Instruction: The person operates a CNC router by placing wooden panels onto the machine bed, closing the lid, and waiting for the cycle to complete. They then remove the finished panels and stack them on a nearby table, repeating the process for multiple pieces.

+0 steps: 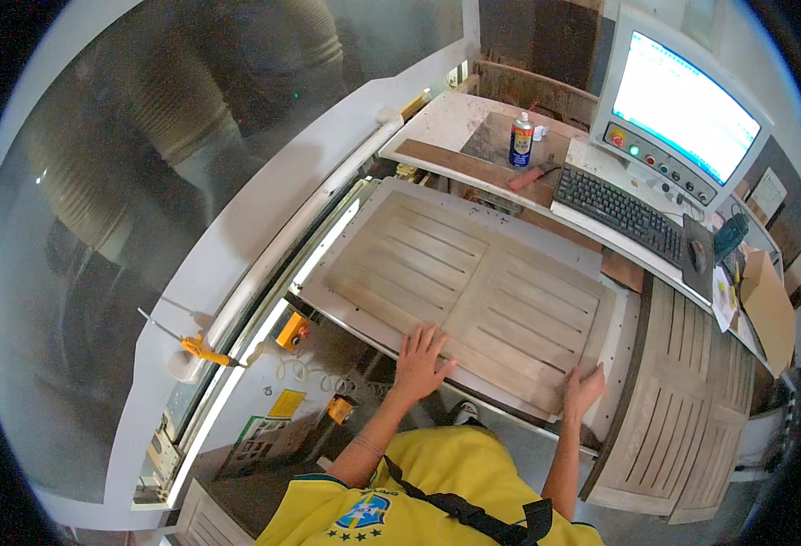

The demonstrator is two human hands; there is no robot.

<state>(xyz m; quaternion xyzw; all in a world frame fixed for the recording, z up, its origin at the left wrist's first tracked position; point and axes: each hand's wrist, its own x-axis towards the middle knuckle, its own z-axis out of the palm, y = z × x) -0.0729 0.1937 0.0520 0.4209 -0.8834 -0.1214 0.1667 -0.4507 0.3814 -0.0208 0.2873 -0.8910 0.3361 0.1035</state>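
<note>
A slatted wooden panel [473, 305] with two rows of slots lies flat on a pale machine bed [619, 364]. My left hand [421, 362] rests open on the panel's near edge, left of its middle, with the fingers spread over the wood. At the near right corner my right hand [584, 393] is closed around the panel's edge, thumb apart from the fingers. The undersides of both hands are hidden.
A white desk behind holds a spray can [521, 141], a red-handled tool [532, 176], a keyboard [619, 211], a mouse and a monitor [687, 105]. More slatted panels [669, 419] stand at right. An air gun [205, 350] hangs left beside the machine's large window.
</note>
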